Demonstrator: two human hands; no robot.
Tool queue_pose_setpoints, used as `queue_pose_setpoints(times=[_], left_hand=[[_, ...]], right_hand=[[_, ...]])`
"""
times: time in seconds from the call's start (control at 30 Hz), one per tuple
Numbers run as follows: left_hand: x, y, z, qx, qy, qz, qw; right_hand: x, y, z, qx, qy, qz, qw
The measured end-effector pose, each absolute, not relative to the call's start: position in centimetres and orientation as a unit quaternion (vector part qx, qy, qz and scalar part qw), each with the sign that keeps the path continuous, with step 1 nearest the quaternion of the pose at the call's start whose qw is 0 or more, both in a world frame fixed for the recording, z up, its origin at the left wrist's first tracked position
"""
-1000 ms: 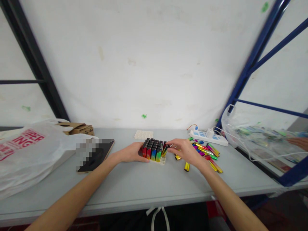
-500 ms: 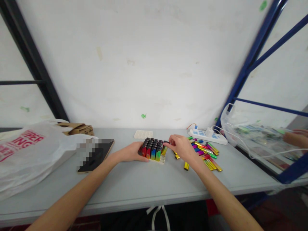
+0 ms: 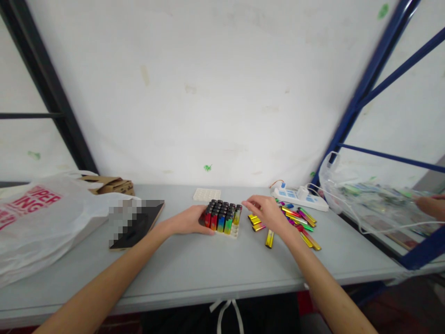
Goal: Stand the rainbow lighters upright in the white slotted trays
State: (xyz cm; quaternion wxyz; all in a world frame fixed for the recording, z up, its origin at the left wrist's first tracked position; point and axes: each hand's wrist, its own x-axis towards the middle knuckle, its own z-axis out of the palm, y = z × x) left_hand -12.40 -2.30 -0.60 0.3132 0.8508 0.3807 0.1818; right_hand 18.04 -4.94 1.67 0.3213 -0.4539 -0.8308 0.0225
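Rows of colourful metallic lighters (image 3: 221,222) with dark tops stand upright in a white holder tray (image 3: 234,233). My left hand (image 3: 191,220) is wrapped round the left side of this block, thumb at the front. A yellow lighter (image 3: 237,215) stands in the right-hand row, with uncovered pockets of the tray in front of it. Just right of that lighter, my right hand (image 3: 264,211) hovers with fingers slightly bent and apart, nothing visible in them. Below and beyond the right hand lies a loose pile of lighters (image 3: 301,221), partly hidden by it.
A second white tray (image 3: 207,194) lies by the wall. At right are a power strip (image 3: 301,198), a blue frame post (image 3: 347,111) and another person's hand (image 3: 431,206). A dark tablet (image 3: 139,227), a white plastic bag (image 3: 62,213) and cardboard (image 3: 113,185) are at left.
My right hand has let go of the yellow lighter, which now stands upright in the tray, and has drawn slightly right. My left hand keeps its place.
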Motion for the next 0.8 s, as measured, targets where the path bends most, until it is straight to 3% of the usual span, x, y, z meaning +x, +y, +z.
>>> queue_pose_setpoints(times=[0.13, 0.4, 0.5, 0.6, 0.8], left_hand=[[-12.5, -2.1, -0.7, 0.853, 0.389, 0.174, 0.302], [-12.5, -2.1, -0.7, 0.857, 0.405, 0.166, 0.273], [-12.4, -2.2, -0.6, 0.852, 0.407, 0.168, 0.282], [-12.5, -2.2, -0.5, 0.853, 0.403, 0.171, 0.283], [-12.5, -2.2, -0.5, 0.855, 0.398, 0.176, 0.282]], right_hand=[[22.5, -3.0, 2.1, -0.517, -0.789, 0.03, 0.332], [26.1, 2.0, 0.2, -0.457, -0.872, 0.107, 0.139], [25.4, 2.7, -0.6, -0.458, -0.873, 0.124, 0.113], [24.9, 2.7, -1.1, -0.473, -0.857, 0.116, 0.168], [22.5, 2.5, -0.2, -0.425, -0.784, 0.23, 0.389]])
